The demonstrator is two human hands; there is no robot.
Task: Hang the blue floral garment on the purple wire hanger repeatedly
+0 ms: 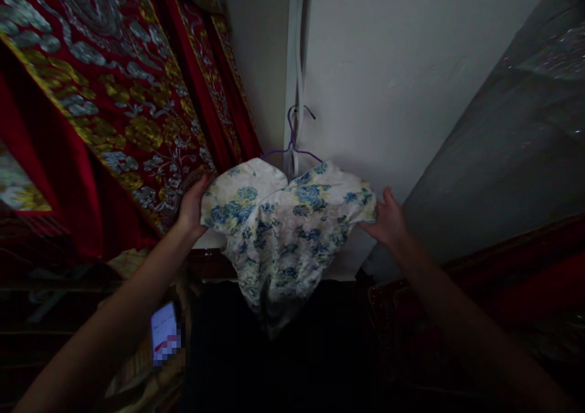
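Observation:
A white garment with blue and yellow flowers [283, 230] hangs on a purple wire hanger [291, 145] hooked on a white wall fitting. My left hand [192, 209] grips the garment's left shoulder, fingers curled round the cloth edge. My right hand [388, 221] touches the garment's right shoulder, its fingers closed on the edge of the fabric. Both arms reach upward toward it.
Red cloth with gold and silver embroidery [114, 96] hangs at the left. A white wall [388, 66] is behind the garment; a grey shiny sheet [512, 145] covers the right. A lit phone screen [164, 334] lies low at the left, near dark fabric.

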